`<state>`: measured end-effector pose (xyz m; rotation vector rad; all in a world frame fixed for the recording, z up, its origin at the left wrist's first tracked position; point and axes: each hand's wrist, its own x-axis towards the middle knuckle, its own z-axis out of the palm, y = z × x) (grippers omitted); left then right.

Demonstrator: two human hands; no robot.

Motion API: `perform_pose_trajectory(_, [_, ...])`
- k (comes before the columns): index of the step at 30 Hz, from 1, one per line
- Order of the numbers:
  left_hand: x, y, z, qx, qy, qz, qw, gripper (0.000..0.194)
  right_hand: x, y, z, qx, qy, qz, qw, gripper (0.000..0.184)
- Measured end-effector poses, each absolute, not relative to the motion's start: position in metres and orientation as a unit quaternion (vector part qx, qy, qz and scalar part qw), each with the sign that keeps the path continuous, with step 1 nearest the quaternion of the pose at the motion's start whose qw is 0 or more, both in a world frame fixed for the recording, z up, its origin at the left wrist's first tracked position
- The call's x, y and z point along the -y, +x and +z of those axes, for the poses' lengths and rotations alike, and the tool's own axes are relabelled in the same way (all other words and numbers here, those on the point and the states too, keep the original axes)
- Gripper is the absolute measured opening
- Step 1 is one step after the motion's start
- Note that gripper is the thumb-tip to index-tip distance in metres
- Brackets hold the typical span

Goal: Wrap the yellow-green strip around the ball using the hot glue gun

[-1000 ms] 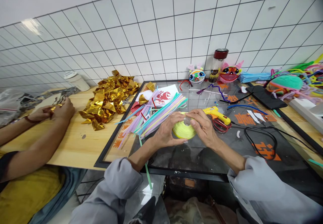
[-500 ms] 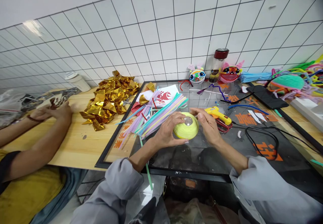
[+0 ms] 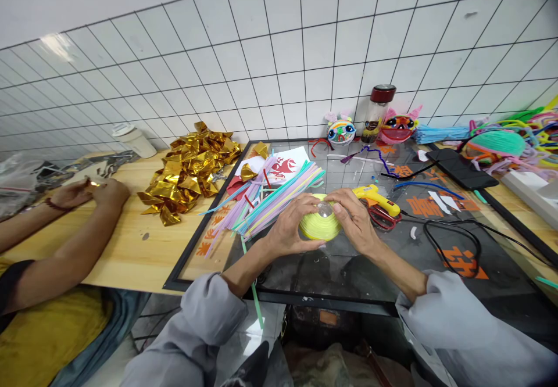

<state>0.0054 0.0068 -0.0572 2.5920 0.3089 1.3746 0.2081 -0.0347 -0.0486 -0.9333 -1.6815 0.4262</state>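
I hold a small yellow-green paper lantern over the glass work mat. My left hand wraps round its left side. My right hand closes on its right side, fingertips at the round clear opening on top. A fan of pastel pipe cleaners lies just behind my left hand. A yellow glue gun lies on red scissors right behind my right hand.
A heap of gold foil pieces lies on the wooden table, and a co-worker's hands work on foil at the left. Two painted masks, a jar, black cables, a black phone and tangled pipe cleaners sit behind.
My right hand drew off the lantern half a second ago and has closed back on it. The co-worker's hands shifted slightly with the foil.
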Motion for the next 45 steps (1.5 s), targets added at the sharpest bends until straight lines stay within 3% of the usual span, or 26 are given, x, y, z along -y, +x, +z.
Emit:
perform_pose_trajectory(27, [-0.0076, 0.0059, -0.0609, -0.121, 0.872, 0.469, 0.070, 0.075, 0.0366, 0.2056, -0.0519, 0.733, -0.405, 0.199, 0.508, 0.051])
perform_pose_trajectory(35, [-0.0069, 0.0059, -0.0577, -0.116, 0.876, 0.463, 0.070, 0.076, 0.0350, 0.2109, -0.0458, 0.708, -0.408, 0.180, 0.547, 0.039])
perform_pose_trajectory(45, [-0.0059, 0.0064, -0.0592, -0.115, 0.872, 0.468, 0.087, 0.076, 0.0370, 0.2107, -0.0442, 0.741, -0.395, 0.142, 0.524, 0.036])
